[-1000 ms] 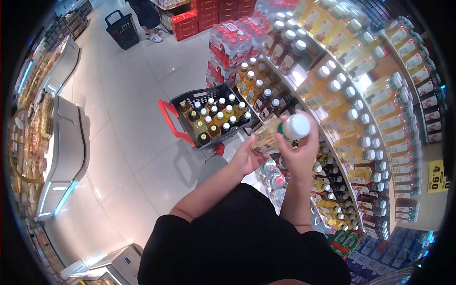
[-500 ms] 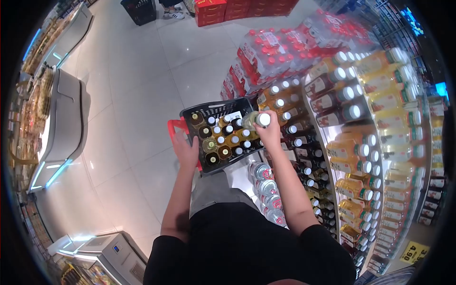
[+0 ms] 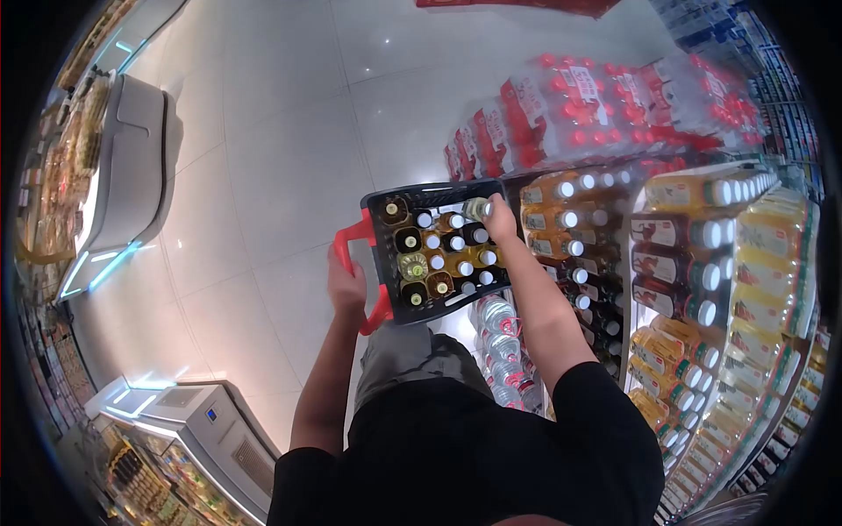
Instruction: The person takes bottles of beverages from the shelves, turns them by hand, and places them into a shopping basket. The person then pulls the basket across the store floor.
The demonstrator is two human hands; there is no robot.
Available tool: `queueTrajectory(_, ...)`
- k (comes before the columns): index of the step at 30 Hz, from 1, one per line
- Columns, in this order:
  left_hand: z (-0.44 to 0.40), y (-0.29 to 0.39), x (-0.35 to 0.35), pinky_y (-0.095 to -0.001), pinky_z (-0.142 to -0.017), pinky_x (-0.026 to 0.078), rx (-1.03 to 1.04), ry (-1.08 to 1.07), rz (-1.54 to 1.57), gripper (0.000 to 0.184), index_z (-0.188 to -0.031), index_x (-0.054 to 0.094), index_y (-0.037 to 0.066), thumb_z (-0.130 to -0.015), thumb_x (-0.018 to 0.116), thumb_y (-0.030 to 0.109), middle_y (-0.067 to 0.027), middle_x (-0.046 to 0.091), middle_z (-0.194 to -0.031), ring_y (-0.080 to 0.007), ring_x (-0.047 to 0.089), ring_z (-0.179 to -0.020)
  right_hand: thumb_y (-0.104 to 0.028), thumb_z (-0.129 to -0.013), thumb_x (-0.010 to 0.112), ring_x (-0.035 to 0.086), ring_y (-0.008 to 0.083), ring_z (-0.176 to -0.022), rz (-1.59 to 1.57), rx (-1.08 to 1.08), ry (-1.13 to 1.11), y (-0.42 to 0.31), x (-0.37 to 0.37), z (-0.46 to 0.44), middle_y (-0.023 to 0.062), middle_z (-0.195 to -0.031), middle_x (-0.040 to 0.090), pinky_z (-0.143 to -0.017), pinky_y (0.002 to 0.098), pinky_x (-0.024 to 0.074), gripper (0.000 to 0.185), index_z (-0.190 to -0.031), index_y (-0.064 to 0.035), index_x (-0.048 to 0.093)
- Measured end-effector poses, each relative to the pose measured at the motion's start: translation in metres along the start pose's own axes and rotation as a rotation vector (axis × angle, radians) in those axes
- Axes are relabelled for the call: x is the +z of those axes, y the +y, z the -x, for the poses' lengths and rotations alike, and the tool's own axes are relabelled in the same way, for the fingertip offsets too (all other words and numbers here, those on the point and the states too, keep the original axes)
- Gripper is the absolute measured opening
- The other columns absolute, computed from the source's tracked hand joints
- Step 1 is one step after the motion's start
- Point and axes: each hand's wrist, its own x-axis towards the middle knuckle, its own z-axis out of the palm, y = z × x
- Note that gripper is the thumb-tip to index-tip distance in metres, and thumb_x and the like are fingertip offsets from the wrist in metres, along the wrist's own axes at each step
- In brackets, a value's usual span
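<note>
Pale bottle (image 3: 476, 209) partly covered by right hand (image 3: 501, 221); red boxes (image 3: 517, 4) cut off by top edge.

Clear, white-capped bottle (image 3: 474, 209): gripped near the cap by the right fingers (image 3: 498, 207), at the basket corner; base hidden. Black perforated basket (image 3: 381, 270): extends left of the right fingers; red handle (image 3: 356, 232) within the left fingers (image 3: 334, 257). Packed bottles (image 3: 437, 261): capped, yellow or dark, upright, beside the right fingers.

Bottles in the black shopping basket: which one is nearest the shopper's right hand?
The pale bottle in the far right corner of the basket; it alone has the right hand at its cap.
</note>
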Motion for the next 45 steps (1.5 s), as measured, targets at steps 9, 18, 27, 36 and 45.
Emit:
queueTrajectory(9,-0.007,0.028,-0.003,-0.0387,-0.075,0.047,-0.2,-0.104,-0.062,0.048,-0.129,0.038,0.008,-0.082,0.05,0.004,-0.0186,0.058,-0.098,-0.0333,0.059,-0.088,-0.004,-0.074,0.06,0.056,0.0418,-0.094,0.144,0.065,-0.162,0.024,0.066,-0.037,0.022,-0.1,0.057,-0.082,0.0469,0.0456,0.03,-0.101,-0.005,0.046)
queueTrajectory(18,-0.01,0.01,0.004,-0.0376,-0.079,0.045,-0.251,-0.11,0.091,0.051,-0.131,0.036,0.007,-0.082,0.049,0.002,-0.0175,0.057,-0.1,-0.0305,0.058,-0.09,-0.012,-0.079,0.06,0.057,0.0397,-0.1,0.094,0.298,-0.265,0.04,0.104,-0.051,0.025,-0.106,0.058,-0.085,0.0446,0.0459,0.04,-0.113,-0.0012,0.043)
queueTrajectory(27,-0.006,-0.012,0.006,-0.0413,-0.076,0.046,-0.129,-0.127,0.079,0.053,-0.131,0.035,0.004,-0.081,0.049,0.003,-0.0214,0.057,-0.099,-0.0366,0.059,-0.089,-0.016,-0.079,0.058,0.054,0.0386,-0.104,-0.051,0.07,-0.136,0.012,0.086,0.022,0.0243,-0.111,0.054,-0.088,0.0447,0.0444,0.04,-0.114,-0.0013,0.047)
queueTrajectory(36,-0.003,-0.031,0.015,-0.0427,-0.082,0.044,-0.03,-0.088,0.046,0.055,-0.132,0.034,0.002,-0.079,0.048,0.004,-0.0238,0.057,-0.107,-0.0404,0.057,-0.095,-0.014,-0.084,0.054,0.057,0.0177,-0.097,-0.89,-0.039,-0.928,-0.145,0.066,0.208,0.0116,-0.108,0.059,-0.086,0.0298,0.0449,0.054,-0.133,-0.0024,0.034)
queueTrajectory(45,0.011,-0.017,0.005,-0.0406,-0.086,0.044,0.131,-0.11,0.032,0.065,-0.134,0.029,-0.001,-0.074,0.054,0.002,-0.0239,0.052,-0.116,-0.0377,0.056,-0.101,-0.023,-0.083,0.058,0.053,0.0225,-0.103,-0.764,-0.201,-0.768,-0.174,0.071,0.258,0.0129,-0.112,0.054,-0.085,0.0353,0.0415,0.053,-0.128,-0.0045,0.038)
